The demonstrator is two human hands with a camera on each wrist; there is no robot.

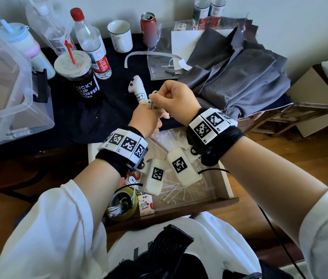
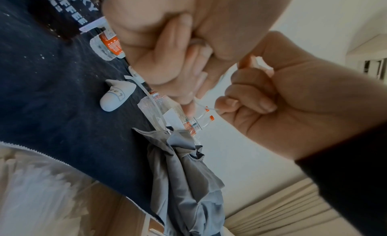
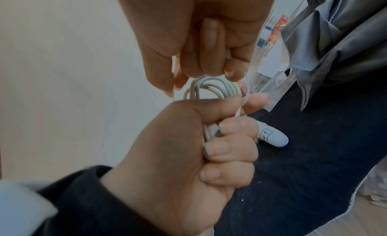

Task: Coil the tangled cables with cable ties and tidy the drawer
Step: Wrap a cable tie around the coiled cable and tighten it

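Note:
Above the dark table, my left hand (image 1: 146, 119) grips a pale coiled cable (image 1: 153, 105) in its fist. The loops of the cable (image 3: 209, 86) stick out above the left hand (image 3: 188, 148). My right hand (image 1: 171, 97) sits just right of the coil with its fingers curled, and pinches a thin white cable tie (image 3: 238, 112) that runs round the bundle. In the left wrist view the tie (image 2: 206, 107) stretches between my left hand (image 2: 178, 65) and my right hand (image 2: 261, 93). Below my wrists the wooden drawer (image 1: 229, 188) stands open, with several loose white ties (image 1: 179, 190) inside.
In the drawer's left corner are a green round holder with a white cable (image 1: 123, 204) and a small carton (image 1: 146, 204). On the table stand a white controller (image 1: 137, 89), a coffee cup (image 1: 80, 77), bottles, a mug and a can. A clear storage box (image 1: 8, 87) is left, grey cloth (image 1: 239, 77) right.

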